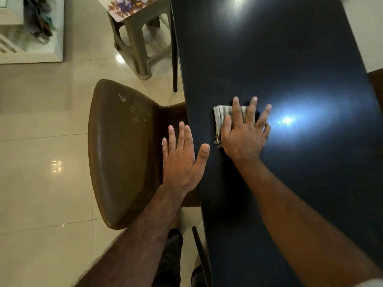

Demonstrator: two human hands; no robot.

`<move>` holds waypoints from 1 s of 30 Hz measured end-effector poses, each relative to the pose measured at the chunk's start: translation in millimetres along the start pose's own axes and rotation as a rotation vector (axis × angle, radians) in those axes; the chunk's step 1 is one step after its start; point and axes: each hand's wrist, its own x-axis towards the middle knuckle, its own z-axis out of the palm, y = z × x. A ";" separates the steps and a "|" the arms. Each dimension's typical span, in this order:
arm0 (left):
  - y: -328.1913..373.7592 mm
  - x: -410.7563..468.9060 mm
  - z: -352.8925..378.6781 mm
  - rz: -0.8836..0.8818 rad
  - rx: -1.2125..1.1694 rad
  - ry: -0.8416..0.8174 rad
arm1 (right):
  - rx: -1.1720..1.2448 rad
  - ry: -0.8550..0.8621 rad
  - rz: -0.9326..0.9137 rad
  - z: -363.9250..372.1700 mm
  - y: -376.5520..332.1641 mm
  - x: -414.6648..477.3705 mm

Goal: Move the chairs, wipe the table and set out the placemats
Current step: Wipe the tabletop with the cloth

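A long, glossy dark table runs up the right half of the view. My right hand lies flat with spread fingers on a striped grey-and-white cloth, pressing it onto the tabletop near the left edge. My left hand is held flat with straight fingers at the table's left edge, its thumb over the tabletop and its fingers above a brown leather chair. That chair stands against the table's left side with its seat partly under the top.
A grey plastic stool carrying floral-patterned placemats stands at the far left of the table. A white shelf unit with shoes sits at top left. Glossy beige floor tiles stretch to the left of the chair.
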 end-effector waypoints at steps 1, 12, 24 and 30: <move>-0.6 -0.4 0.5 0.003 -0.009 0.004 | -0.011 -0.012 -0.009 -0.7 5.4 -19.4; -10.6 5.8 -6.8 0.044 -0.130 0.017 | -0.093 -0.083 -0.348 27.5 -51.8 -30.9; 9.2 55.6 -22.5 0.060 0.068 0.013 | -0.003 0.071 -0.163 16.9 -70.7 136.6; 12.5 56.7 -19.8 0.032 0.170 -0.009 | 0.035 0.111 0.201 -3.2 40.4 155.6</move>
